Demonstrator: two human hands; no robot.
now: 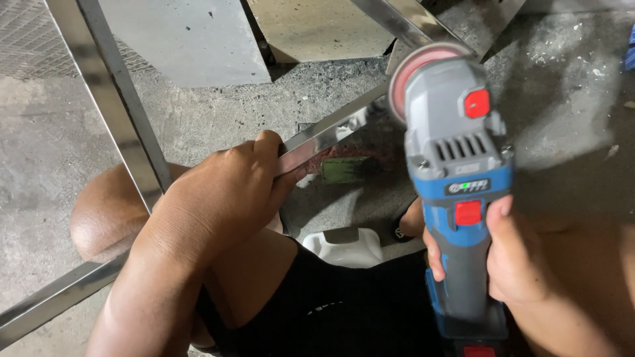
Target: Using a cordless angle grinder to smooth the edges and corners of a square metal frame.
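**Grinder at steel bar, both hands engaged**

Grinder (460,178): grey and blue body, red buttons, a small green light on the top face. It is held pointing away from the person, at centre-right of the view. Its disc (413,73), pinkish and round, sits at the far end, at or just beside the upper end of the bar; actual contact cannot be confirmed.

Right hand (509,264): wrapped closed around the blue grip of the grinder, thumb lying along the right side just below the lower red button, fingertips showing on the left side.

Bar (324,135): polished steel, flat-faced, running diagonally from lower left up toward the disc. It forms part of a frame; a second steel member (109,92) crosses it at left, rising to the top edge.

Left hand (225,198): closed over the bar at mid-length, fingers curled across its top face, thumb side toward the grinder. The hand is well apart from the disc.

Surroundings: the person's knee (99,218) shows under the frame at left, dark shorts (344,311) below. A white object (344,244) lies on the floor between the legs, a green piece (344,170) just beyond it under the bar. The floor (218,112) is rough concrete, dusted pale at right. Flat slabs (178,39) lean at the top.
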